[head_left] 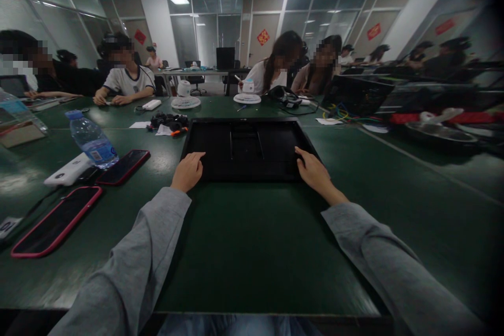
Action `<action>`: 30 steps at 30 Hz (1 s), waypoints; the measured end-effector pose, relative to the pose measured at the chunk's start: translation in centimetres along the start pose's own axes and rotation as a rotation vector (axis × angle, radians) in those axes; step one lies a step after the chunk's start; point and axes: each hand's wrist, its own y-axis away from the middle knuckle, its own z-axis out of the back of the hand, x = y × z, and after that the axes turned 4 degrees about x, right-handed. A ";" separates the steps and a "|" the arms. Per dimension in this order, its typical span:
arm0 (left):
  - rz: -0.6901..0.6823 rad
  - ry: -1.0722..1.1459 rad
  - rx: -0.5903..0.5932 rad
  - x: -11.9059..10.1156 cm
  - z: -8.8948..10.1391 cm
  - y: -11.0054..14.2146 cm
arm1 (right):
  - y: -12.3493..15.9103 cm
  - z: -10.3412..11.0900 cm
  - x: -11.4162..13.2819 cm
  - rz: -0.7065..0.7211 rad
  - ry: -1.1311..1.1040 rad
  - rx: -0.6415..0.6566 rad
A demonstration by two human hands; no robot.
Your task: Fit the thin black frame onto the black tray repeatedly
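Note:
A flat black rectangular panel with a raised rim (214,168), much like a computer monitor, lies on the green table in front of me. Pale thin lines show near its middle; whether they are reflections or parts of it, I cannot tell. My left hand (189,170) grips its left side close to the near corner, the index finger stretched over the dark face. At the right side, my right hand (314,169) holds the edge in the same way, fingertips over the rim. Fingers beneath the panel are hidden.
Left on the table (252,252) are a water bottle (92,142), a white power bank (69,169) and two red-edged phones (59,223) (124,167). Beyond the panel lie dark cables (167,122) and small white fans (186,101). Several people sit around.

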 end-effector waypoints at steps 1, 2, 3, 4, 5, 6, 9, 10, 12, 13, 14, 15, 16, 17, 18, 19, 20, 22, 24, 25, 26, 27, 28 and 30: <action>0.010 -0.004 -0.004 0.0 0.0 0.0 | 0.0 0.0 0.0 0.001 0.003 0.003; 0.021 -0.008 -0.008 -0.1 0.0 0.0 | 0.0 0.1 0.0 0.002 0.006 0.008; 0.030 -0.012 -0.014 -0.1 0.0 0.0 | 0.0 0.1 0.1 0.002 0.010 0.011; 0.036 -0.015 -0.020 -0.2 0.0 0.0 | 0.0 0.1 0.1 0.001 0.014 0.013; 0.038 -0.015 -0.025 -0.2 0.0 0.0 | 0.0 0.1 0.0 0.002 0.018 0.015; 0.037 -0.013 -0.029 -0.3 0.0 0.0 | 0.0 0.1 0.0 0.003 0.022 0.016; 0.027 -0.010 -0.032 -0.3 0.0 0.0 | 0.0 0.0 -0.1 0.004 0.027 0.017; 0.022 -0.009 -0.035 -0.3 0.0 0.0 | 0.0 0.0 -0.2 0.002 0.028 0.017; 0.010 -0.008 -0.039 -0.2 -0.1 0.0 | 0.0 -0.1 -0.2 -0.003 0.029 0.015; 0.003 -0.008 -0.039 -0.1 0.0 0.0 | 0.0 -0.1 -0.2 -0.004 0.030 0.014; -0.004 -0.008 -0.040 -0.1 0.0 0.0 | -0.1 -0.2 -0.2 -0.004 0.030 0.014; -0.013 -0.008 -0.041 -0.2 0.1 0.0 | 0.0 -0.2 -0.2 -0.003 0.030 0.014; -0.024 -0.007 -0.045 -0.3 0.2 0.0 | 0.0 -0.2 -0.2 -0.002 0.030 0.014; -0.038 -0.006 -0.052 -0.5 0.4 0.0 | 0.0 -0.2 -0.2 -0.003 0.029 0.013; -0.055 -0.003 -0.060 -0.7 0.5 0.0 | 0.0 -0.2 -0.2 -0.002 0.028 0.012; -0.075 0.000 -0.065 -1.0 0.6 0.0 | 0.0 -0.2 -0.2 -0.001 0.028 0.011; -0.096 0.003 -0.065 -1.4 0.7 0.0 | 0.0 -0.1 -0.1 0.000 0.028 0.009; -0.133 0.009 -0.052 -2.1 0.7 0.0 | 0.0 -0.1 0.0 0.005 0.030 0.005; -0.159 0.013 -0.029 -2.7 0.5 0.0 | 0.0 0.0 0.3 0.006 0.028 0.005; -0.165 0.015 -0.020 -2.9 0.4 0.0 | 0.0 0.0 0.4 0.005 0.025 0.005; -0.168 0.019 -0.013 -3.0 0.2 -0.1 | 0.0 0.1 0.5 0.004 0.017 0.004; -0.169 0.025 -0.007 -3.1 0.1 -0.1 | 0.0 0.0 0.7 0.005 0.005 0.002; -0.167 0.034 -0.004 -3.0 0.0 -0.1 | 0.0 0.0 0.7 0.007 -0.013 -0.004; -0.160 0.053 -0.003 -2.9 -0.2 -0.1 | -0.1 -0.2 0.9 0.026 -0.059 -0.017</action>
